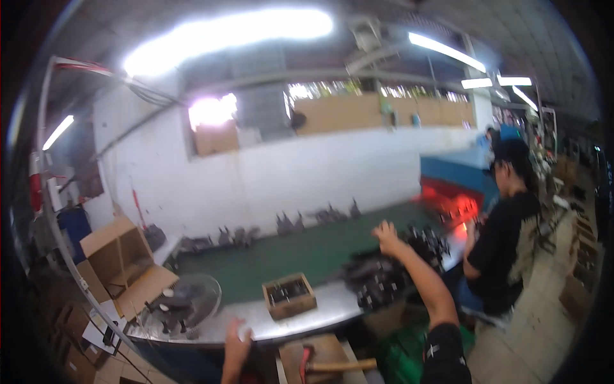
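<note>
Green belting is running across the middle of the head view, and your right hand [385,232] is reaching out over its near edge, arm stretched up from the lower right in a black sleeve. That hand is hovering above a heap of dark metal parts [374,275] piled where the green conveyor belt [288,253] is meeting the shiny steel table edge [320,313]; the fingers are looking loosely curled, but blur is hiding whether they are gripping anything, so I cannot tell if the hand is open or closed. Your left hand [236,336] is coming up from the bottom edge and is resting against the steel table rim, fingers seeming partly spread (again too blurred to say more). Between your two hands a small wooden box [289,296] is sitting on the steel, holding a few dark pieces. Left of it a round wire fan guard [185,307] is lying near the table end, and an open cardboard box [121,262] is standing beyond that. Below the table, a hammer with a wooden handle [332,366] is lying on a board. On the right another person in a black shirt [505,243] is sitting at the belt, hands near more dark parts. More small parts are lining the far side of the belt against the white wall [288,173].
</note>
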`<action>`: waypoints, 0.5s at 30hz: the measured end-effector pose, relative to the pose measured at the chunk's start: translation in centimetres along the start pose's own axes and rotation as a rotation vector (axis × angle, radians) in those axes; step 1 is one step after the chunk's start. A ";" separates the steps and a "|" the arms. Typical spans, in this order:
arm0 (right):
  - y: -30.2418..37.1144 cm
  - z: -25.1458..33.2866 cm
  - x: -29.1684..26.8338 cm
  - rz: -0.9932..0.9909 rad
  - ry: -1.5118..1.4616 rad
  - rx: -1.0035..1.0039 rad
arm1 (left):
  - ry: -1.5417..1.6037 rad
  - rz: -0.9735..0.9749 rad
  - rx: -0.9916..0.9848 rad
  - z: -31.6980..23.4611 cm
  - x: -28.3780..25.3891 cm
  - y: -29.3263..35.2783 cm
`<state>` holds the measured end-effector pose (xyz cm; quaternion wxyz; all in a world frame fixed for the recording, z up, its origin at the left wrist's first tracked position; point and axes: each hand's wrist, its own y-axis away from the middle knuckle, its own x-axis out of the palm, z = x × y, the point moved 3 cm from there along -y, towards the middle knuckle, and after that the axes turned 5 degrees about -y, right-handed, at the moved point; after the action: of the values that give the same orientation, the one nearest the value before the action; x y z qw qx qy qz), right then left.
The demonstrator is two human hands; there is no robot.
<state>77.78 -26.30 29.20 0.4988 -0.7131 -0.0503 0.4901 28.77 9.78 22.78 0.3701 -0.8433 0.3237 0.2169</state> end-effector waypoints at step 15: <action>7.9 36.1 -24.9 0.617 -1.765 -0.722 | -0.204 -0.671 0.686 -15.2 -0.1 4.8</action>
<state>34.65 -20.31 38.53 -0.1125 -0.1847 -0.3609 0.9072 27.21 -4.28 30.10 0.7058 -0.7051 0.0491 0.0483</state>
